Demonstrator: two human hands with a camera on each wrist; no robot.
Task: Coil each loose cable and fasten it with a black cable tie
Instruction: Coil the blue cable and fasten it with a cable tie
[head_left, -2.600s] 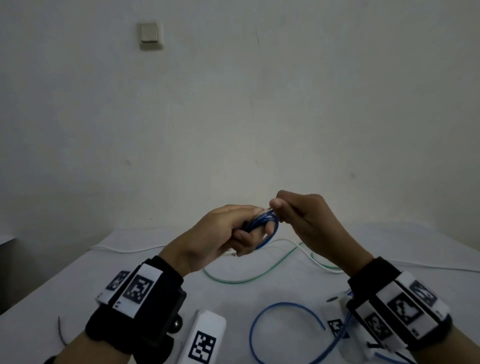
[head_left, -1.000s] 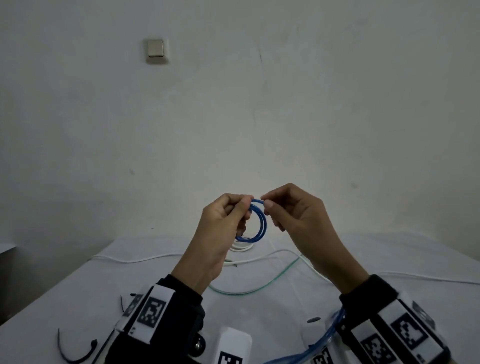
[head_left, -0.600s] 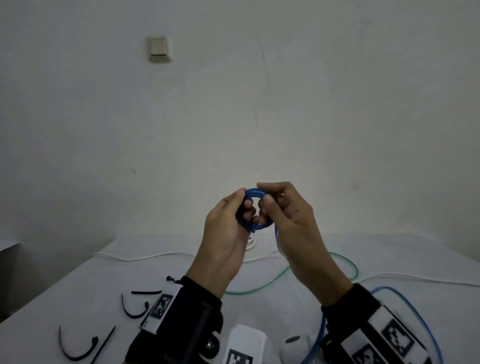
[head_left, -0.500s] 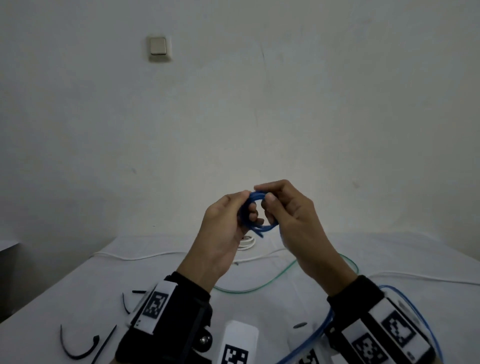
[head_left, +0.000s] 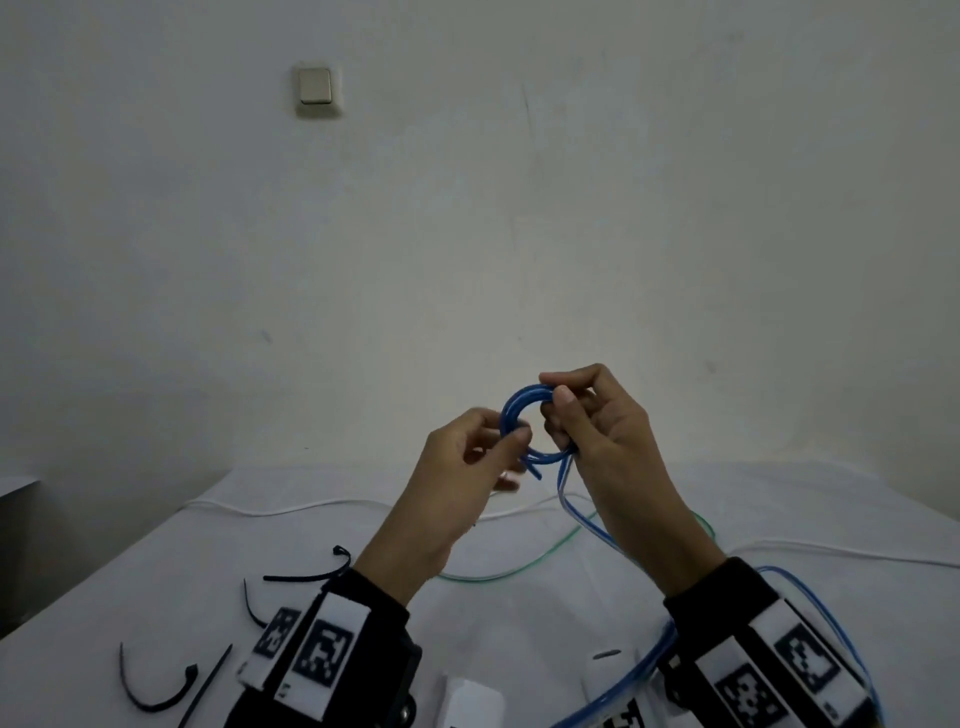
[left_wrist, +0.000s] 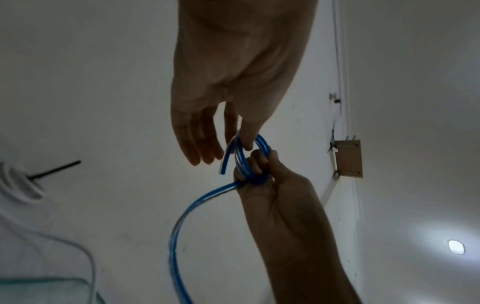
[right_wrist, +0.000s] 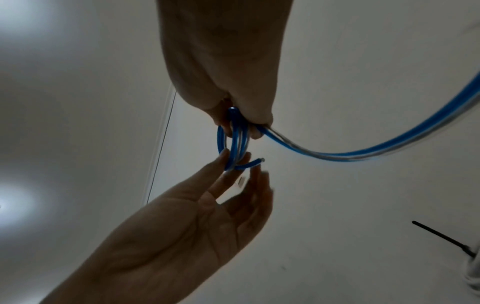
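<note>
A small coil of blue cable (head_left: 511, 410) (left_wrist: 261, 143) (right_wrist: 237, 139) is held up in front of the wall, above the table. My right hand (head_left: 561, 415) (right_wrist: 239, 123) grips the coil's right side with curled fingers and thumb. My left hand (head_left: 501, 428) (left_wrist: 224, 152) has nearly straight fingers, and its thumb and fingertips only touch the coil's left side. The cable's short free end (left_wrist: 224, 164) pokes out by the left fingers. The long blue tail (head_left: 576, 514) (right_wrist: 363, 154) hangs from the right hand and loops past my right wrist.
Several black cable ties (head_left: 150, 691) (head_left: 306, 574) lie on the white table (head_left: 130, 597) at the front left. A green cable (head_left: 519, 571) and a white cable (head_left: 311, 506) run across the middle. A white coil with a black tie (left_wrist: 15, 181) lies further back.
The left fingers have loosened from a pinch to nearly straight. The right hand has taken over the coil, which has more turns than a second ago. Both hands have drifted right.
</note>
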